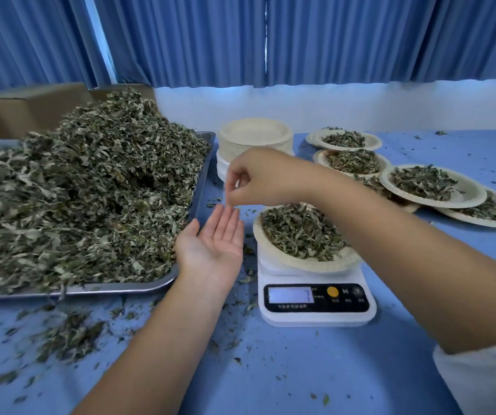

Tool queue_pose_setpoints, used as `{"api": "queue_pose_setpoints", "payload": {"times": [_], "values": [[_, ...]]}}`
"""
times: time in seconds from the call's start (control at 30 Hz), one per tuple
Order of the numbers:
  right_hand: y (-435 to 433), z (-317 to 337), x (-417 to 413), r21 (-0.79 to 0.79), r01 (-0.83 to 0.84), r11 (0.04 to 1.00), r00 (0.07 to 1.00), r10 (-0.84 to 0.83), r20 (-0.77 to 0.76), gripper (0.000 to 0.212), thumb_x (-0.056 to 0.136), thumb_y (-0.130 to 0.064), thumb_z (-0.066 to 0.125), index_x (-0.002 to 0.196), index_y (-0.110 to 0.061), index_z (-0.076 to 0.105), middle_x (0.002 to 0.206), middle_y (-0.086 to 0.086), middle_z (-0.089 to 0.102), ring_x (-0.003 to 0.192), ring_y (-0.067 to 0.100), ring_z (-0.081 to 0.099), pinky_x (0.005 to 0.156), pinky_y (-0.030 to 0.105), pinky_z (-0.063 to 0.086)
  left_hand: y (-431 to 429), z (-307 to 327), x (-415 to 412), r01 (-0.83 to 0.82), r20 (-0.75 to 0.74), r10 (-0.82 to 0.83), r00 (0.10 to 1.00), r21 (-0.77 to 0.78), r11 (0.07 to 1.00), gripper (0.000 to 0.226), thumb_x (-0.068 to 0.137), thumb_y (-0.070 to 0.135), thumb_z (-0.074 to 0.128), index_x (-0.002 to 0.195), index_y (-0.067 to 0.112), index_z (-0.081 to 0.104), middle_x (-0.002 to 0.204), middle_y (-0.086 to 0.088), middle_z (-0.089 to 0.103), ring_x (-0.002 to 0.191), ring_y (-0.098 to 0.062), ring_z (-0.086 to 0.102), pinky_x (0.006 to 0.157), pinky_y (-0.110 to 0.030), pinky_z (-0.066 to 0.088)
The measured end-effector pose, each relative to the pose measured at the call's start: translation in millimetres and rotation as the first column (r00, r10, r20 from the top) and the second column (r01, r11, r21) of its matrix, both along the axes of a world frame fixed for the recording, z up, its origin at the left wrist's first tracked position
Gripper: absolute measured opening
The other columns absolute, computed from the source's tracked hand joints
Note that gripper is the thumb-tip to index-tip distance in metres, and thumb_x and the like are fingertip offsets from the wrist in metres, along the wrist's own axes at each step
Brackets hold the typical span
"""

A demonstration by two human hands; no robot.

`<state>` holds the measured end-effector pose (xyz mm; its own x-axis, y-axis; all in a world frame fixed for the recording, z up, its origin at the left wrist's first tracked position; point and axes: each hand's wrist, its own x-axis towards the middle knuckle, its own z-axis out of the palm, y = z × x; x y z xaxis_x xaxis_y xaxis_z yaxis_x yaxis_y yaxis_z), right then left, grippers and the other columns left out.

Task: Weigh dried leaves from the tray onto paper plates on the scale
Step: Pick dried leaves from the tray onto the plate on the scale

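Note:
A tall heap of dried leaves [91, 187] fills the metal tray [203, 172] on the left. A white scale [315, 298] stands at centre with a paper plate [273, 247] of leaves on it. My left hand [213, 241] lies palm up with straight fingers between tray and scale, and nothing visible lies in it. Just above its fingertips hovers my right hand [255, 178], fingers curled downward with thumb and fingertips close together. Whether they pinch a leaf piece I cannot tell.
A stack of empty paper plates [254, 136] stands behind the hands. Several filled plates [432, 187] lie at the right. Loose leaf bits [67, 336] litter the blue table. Cardboard boxes [28, 109] sit behind the tray, below blue curtains.

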<state>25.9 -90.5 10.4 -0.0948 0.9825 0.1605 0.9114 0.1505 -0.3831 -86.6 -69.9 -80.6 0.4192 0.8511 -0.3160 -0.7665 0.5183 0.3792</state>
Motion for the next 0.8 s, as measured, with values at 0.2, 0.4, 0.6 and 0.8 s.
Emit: {"api": "queue_pose_setpoints", "payload": {"times": [0.2,0.4,0.6,0.8], "values": [[63.3,-19.9,-67.7,-0.065,-0.137,0.988,0.979,0.145,0.146,0.012,0.082,-0.017,0.066,0.090,-0.012,0.075,0.089,0.002,0.074,0.083,0.014,0.067,0.074,0.026,0.052,3.8,0.7,-3.2,-0.002,0.047,0.005,0.999,-0.047,0.999,0.048,0.103,0.035,0.031,0.104,-0.006,0.056,0.114,-0.020,0.060,0.125,-0.030,0.050,0.098,-0.040,0.041],[81.9,-21.3,-79.7,-0.072,-0.174,0.982,0.952,0.187,0.243,0.014,0.082,-0.019,0.069,0.094,-0.014,0.075,0.092,0.000,0.073,0.087,0.015,0.067,0.075,0.027,0.052,4.8,1.1,-2.3,0.010,0.086,-0.003,0.996,-0.073,0.997,0.047,0.101,0.033,0.035,0.092,-0.007,0.058,0.118,-0.017,0.059,0.126,-0.028,0.050,0.108,-0.040,0.037],[60.7,-22.3,-48.4,-0.016,-0.108,0.994,0.985,0.109,0.132,0.015,0.081,-0.012,0.065,0.092,-0.014,0.075,0.090,-0.002,0.074,0.086,0.010,0.066,0.069,0.017,0.047,1.2,4.1,-1.6,0.027,0.036,-0.025,0.999,-0.053,0.998,0.044,0.102,0.032,0.034,0.110,-0.005,0.057,0.117,-0.019,0.061,0.118,-0.029,0.056,0.099,-0.038,0.042],[27.0,-13.8,-1.7,0.020,-0.006,1.000,0.997,0.008,-0.079,0.013,0.081,-0.007,0.064,0.087,-0.012,0.074,0.079,-0.006,0.071,0.077,0.007,0.066,0.074,0.020,0.050,-2.5,2.5,0.7,0.058,0.009,-0.058,0.998,0.016,0.998,0.038,0.101,0.023,0.035,0.116,-0.004,0.057,0.125,-0.018,0.059,0.122,-0.028,0.054,0.101,-0.037,0.041]]}}
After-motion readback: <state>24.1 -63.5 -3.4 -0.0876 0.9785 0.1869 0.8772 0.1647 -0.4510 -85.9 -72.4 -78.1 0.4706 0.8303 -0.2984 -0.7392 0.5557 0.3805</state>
